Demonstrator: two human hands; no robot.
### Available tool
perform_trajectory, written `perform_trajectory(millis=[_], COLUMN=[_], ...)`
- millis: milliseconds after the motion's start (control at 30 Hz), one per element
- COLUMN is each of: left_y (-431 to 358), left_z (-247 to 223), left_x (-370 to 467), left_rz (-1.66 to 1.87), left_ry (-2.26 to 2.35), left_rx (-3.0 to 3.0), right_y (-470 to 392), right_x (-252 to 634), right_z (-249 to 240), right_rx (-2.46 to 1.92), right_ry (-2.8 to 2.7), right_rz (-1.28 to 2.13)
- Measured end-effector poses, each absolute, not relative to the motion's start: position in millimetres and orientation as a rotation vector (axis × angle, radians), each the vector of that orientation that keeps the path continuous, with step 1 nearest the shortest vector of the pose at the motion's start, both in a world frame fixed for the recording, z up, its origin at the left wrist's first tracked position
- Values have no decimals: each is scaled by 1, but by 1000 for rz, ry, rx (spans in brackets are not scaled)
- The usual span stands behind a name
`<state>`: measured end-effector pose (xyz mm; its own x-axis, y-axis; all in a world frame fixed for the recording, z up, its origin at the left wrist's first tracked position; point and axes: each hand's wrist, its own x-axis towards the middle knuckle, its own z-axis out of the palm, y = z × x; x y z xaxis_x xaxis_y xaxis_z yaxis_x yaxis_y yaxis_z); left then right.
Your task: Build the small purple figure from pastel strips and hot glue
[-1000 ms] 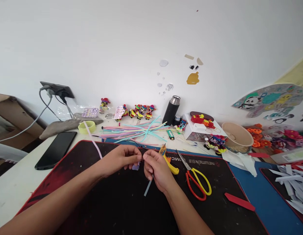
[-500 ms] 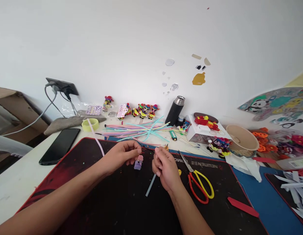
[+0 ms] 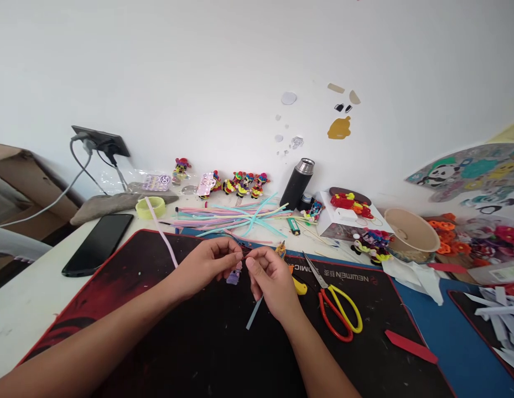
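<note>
My left hand [image 3: 213, 260] is closed, its thumb and forefinger pinched over the black mat [image 3: 198, 337]. Just to its right, my right hand [image 3: 273, 279] is also pinched, and the two sets of fingertips almost meet. Whatever lies between them is too small to make out. Below the left fingers shows a small fuzzy purple and pink piece [image 3: 234, 276], partly covered; I cannot tell whether it is held. A pale blue strip [image 3: 253, 315] sticks out from beneath the right hand. Right of that hand are a yellow object [image 3: 300, 287] and scissors [image 3: 337, 304] with red and yellow handles.
Behind the mat lie pastel pipe cleaners [image 3: 235, 218], with a black flask [image 3: 297, 185] and several small fuzzy dolls [image 3: 248, 185] near the wall. A phone [image 3: 98, 243] and yellow tape roll [image 3: 151, 208] are at left. A red strip [image 3: 411, 346] lies at right.
My right hand has moved left, bringing its fingertips close to those of my left hand. The view has shifted slightly. The scissors and the pale blue strip appear to stay put.
</note>
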<state>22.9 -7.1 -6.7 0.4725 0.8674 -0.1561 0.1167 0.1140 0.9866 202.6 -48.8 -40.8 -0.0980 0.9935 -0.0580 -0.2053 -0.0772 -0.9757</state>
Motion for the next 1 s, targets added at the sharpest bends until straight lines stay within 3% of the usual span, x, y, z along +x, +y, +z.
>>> perform_trajectory(millis=[1000], left_y=[5], left_z=[-7], left_x=[11], left_rz=[471], left_ry=[894], left_rx=[1455], right_y=[-51], right_x=[201], right_z=[-40], right_rx=[-1173], right_ry=[-1210], right_rz=[1383])
